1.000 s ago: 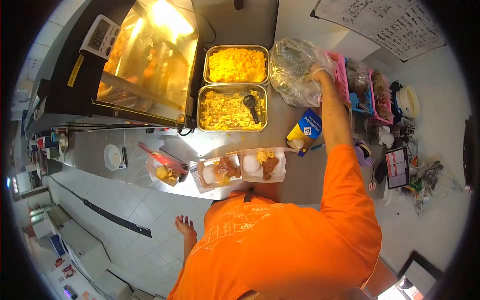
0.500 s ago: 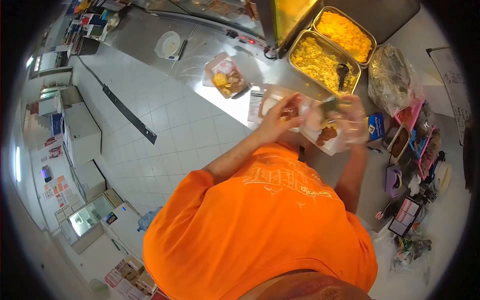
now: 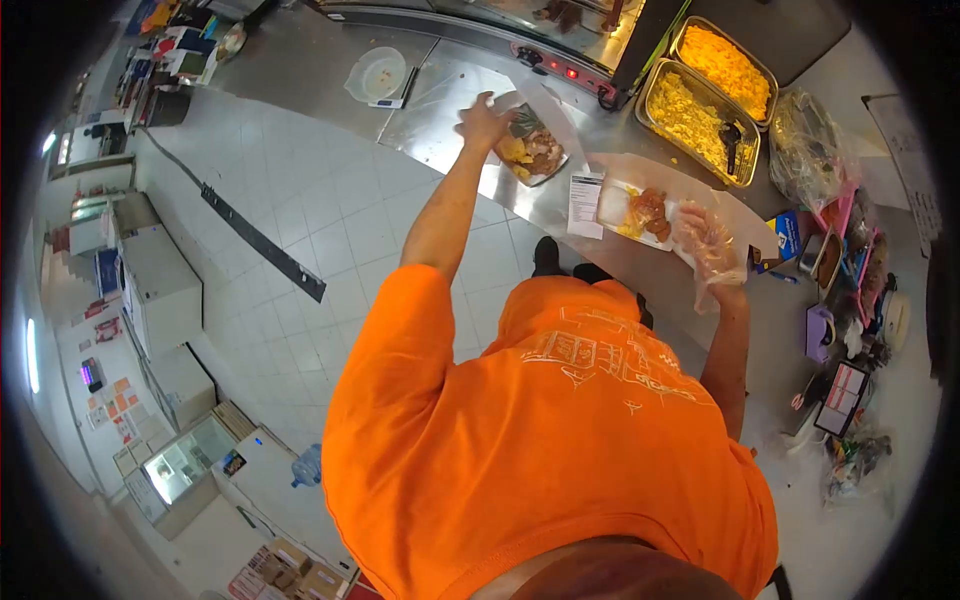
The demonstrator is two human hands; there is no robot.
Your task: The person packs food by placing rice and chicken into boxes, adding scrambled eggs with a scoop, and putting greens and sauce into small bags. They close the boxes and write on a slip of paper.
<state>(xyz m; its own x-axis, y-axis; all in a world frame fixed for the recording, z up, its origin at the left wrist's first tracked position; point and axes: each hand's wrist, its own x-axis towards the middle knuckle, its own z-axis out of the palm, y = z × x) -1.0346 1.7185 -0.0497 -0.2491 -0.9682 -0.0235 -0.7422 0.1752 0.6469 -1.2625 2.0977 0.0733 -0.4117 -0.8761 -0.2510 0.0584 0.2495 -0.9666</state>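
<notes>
My left hand (image 3: 486,126), bare with its fingers spread, is at the left edge of a paper food box (image 3: 566,125). That box stands with its flaps up and holds yellow food, meat and something dark green. My right hand (image 3: 706,238) wears a clear plastic glove. Its fingers are loosely stretched out over the right side of a nearer, unfolded food box (image 3: 612,208). Inside this nearer box lie brown-red sausage slices or meat (image 3: 648,212) with some yellow food. A printed slip (image 3: 585,205) lies at its left side.
Behind the boxes stand a metal pan of scrambled egg (image 3: 690,108) with a black spoon (image 3: 731,145) and a pan of orange shredded food (image 3: 725,68). A plastic bowl (image 3: 376,75) sits on a scale at the left. Plastic bags (image 3: 808,150) and a blue carton (image 3: 784,240) stand right.
My left hand has moved from the nearer box to the farther one, which has turned and now holds something dark green. My right hand remains by the nearer box. The view has shifted.
</notes>
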